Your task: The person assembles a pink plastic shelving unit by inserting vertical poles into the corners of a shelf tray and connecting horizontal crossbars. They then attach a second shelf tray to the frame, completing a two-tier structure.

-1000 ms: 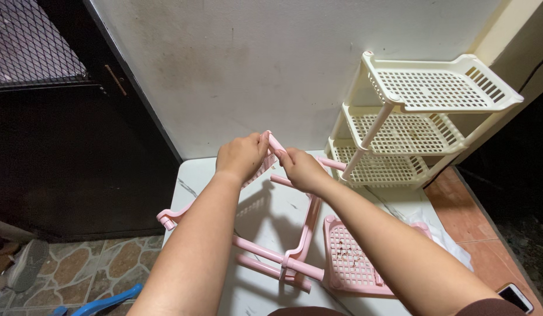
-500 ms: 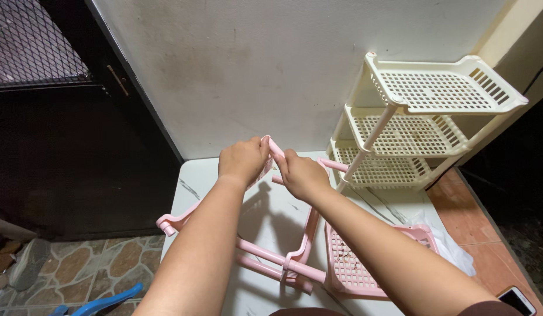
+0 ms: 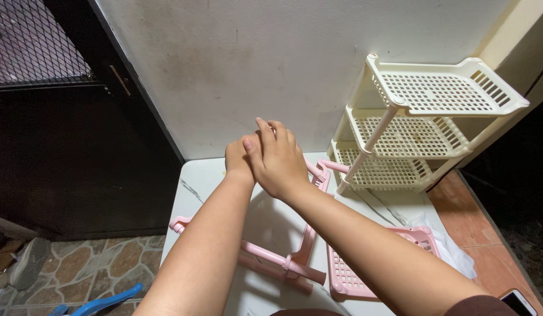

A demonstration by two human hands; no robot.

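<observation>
A half-built pink plastic rack (image 3: 295,257) lies tilted on the white marble table (image 3: 271,216), its poles and frame running from under my hands towards me. My left hand (image 3: 237,159) is curled around the rack's upper corner, which is mostly hidden. My right hand (image 3: 278,158) lies flat over that corner with its fingers stretched out, partly covering my left hand. A bit of the pink frame (image 3: 319,174) shows just right of my right hand. A loose pink slotted shelf (image 3: 356,272) rests on the table under my right forearm.
A cream three-tier plastic rack (image 3: 417,117) stands at the table's back right against the white wall. White cloth or plastic (image 3: 452,248) lies beside the loose shelf. A phone (image 3: 520,299) sits at the bottom right. A dark door (image 3: 66,134) and stone floor (image 3: 102,269) are at left.
My right hand let go of the pink pole end, opened flat and moved over the top of it and my left hand. The pink rack shifted a little to the right.
</observation>
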